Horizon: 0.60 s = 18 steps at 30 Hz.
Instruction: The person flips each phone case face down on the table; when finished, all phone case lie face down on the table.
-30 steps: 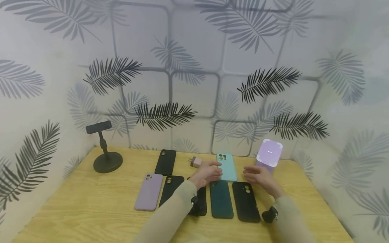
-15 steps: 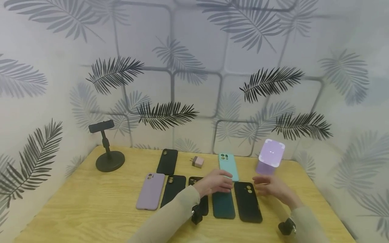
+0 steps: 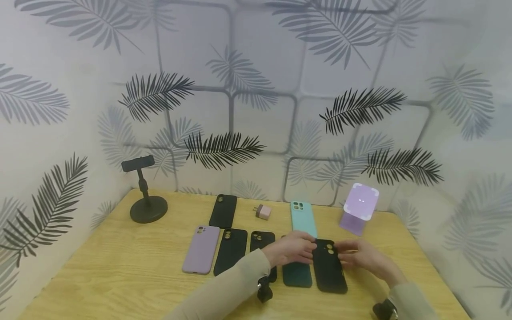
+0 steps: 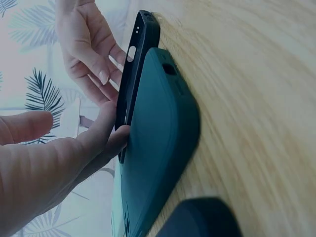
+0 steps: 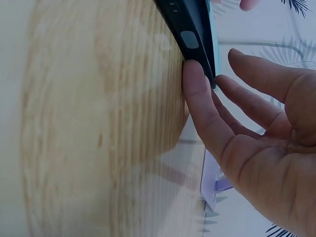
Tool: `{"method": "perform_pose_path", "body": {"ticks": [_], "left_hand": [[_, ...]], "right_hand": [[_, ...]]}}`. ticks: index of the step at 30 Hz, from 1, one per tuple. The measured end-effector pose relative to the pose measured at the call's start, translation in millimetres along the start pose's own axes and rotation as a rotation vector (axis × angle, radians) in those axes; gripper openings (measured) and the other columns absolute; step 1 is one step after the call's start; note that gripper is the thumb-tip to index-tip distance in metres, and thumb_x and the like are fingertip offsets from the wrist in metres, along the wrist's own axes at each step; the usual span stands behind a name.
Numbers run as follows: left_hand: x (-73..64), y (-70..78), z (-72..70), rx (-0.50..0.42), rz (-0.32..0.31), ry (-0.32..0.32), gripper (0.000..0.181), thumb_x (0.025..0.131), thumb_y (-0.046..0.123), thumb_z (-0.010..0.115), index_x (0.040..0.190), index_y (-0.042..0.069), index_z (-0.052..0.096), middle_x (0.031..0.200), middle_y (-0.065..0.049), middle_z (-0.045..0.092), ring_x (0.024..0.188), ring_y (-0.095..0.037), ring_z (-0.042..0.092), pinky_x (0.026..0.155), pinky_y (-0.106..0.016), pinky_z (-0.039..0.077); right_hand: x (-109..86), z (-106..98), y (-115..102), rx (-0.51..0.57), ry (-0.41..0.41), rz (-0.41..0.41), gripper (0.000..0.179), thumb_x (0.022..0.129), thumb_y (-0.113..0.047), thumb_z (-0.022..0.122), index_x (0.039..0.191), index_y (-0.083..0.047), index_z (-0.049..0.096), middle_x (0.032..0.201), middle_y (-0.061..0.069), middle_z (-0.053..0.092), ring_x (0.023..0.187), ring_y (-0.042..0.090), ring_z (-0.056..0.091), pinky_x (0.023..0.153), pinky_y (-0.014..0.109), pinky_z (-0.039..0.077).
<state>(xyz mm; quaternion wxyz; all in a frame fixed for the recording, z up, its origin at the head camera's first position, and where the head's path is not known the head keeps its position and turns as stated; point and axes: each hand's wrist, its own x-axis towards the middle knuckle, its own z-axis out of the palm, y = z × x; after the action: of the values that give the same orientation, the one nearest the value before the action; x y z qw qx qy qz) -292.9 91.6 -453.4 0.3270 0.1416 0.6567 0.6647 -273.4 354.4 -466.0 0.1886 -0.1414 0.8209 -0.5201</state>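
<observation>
Both hands are at a black phone case point(image 3: 330, 275) at the right end of the front row in the head view. My left hand point(image 3: 294, 250) reaches over a dark green phone case point(image 3: 297, 276), and its fingertips touch the black case's upper left edge. My right hand point(image 3: 367, 258) touches the upper right side of that case with extended fingers. In the right wrist view, one fingertip point(image 5: 195, 74) lies against the case's rim point(image 5: 189, 39). The left wrist view shows the green case point(image 4: 160, 118) in front of the black one point(image 4: 143, 44).
A turquoise case point(image 3: 304, 218), a pink charger plug point(image 3: 263, 212) and a black case point(image 3: 223, 211) lie behind. A lilac case point(image 3: 201, 250) and two more black cases lie leftward. A black stand point(image 3: 148, 209) and a purple stand point(image 3: 354, 220) are at the back of the wooden table point(image 3: 120, 266).
Both hands have come down and nearer from around the turquoise case, now at the black case's edges. The view has shifted slightly. The turquoise case is uncovered.
</observation>
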Motion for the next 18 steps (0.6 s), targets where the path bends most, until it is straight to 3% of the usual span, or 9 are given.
{"method": "perform_pose_path", "body": {"ticks": [10, 18], "left_hand": [[-0.8, 2.1, 6.7, -0.051, -0.019, 0.014, 0.049, 0.098, 0.008, 0.055, 0.141, -0.011, 0.041, 0.139, -0.031, 0.046, 0.129, -0.048, 0.046, 0.094, -0.049, 0.055], [-1.1, -0.1, 11.5, -0.134, -0.016, 0.121, 0.048, 0.096, 0.007, 0.059, 0.138, -0.009, 0.044, 0.131, -0.027, 0.053, 0.122, -0.043, 0.052, 0.089, -0.042, 0.058]], "right_hand": [[1.7, 1.7, 2.3, -0.009, 0.037, 0.039, 0.055, 0.095, -0.009, 0.062, 0.137, 0.02, 0.04, 0.138, 0.039, 0.044, 0.118, 0.032, 0.06, 0.088, 0.041, 0.059], [0.4, 4.4, 0.1, 0.007, 0.072, 0.074, 0.055, 0.095, -0.009, 0.063, 0.137, 0.019, 0.042, 0.138, 0.039, 0.045, 0.119, 0.038, 0.058, 0.086, 0.042, 0.059]]}}
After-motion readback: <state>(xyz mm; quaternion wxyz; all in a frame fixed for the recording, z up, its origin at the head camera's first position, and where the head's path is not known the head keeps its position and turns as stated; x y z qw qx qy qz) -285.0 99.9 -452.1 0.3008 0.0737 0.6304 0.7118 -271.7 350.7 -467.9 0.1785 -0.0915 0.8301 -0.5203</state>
